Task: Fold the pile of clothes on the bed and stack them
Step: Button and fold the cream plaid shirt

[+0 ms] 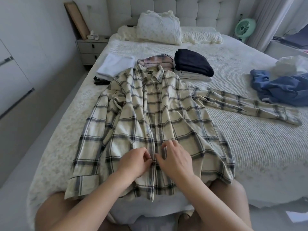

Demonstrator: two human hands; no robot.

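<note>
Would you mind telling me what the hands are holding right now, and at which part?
Both the left hand and the right hand pinch the plaid shirt at its front button placket, near the lower hem.

Left of the grey tufted headboard (166, 7): grey two-drawer nightstand (90, 50), tall cardboard box (75, 19) leaning above. Right of it: mint-green round fan (245, 28).
</note>
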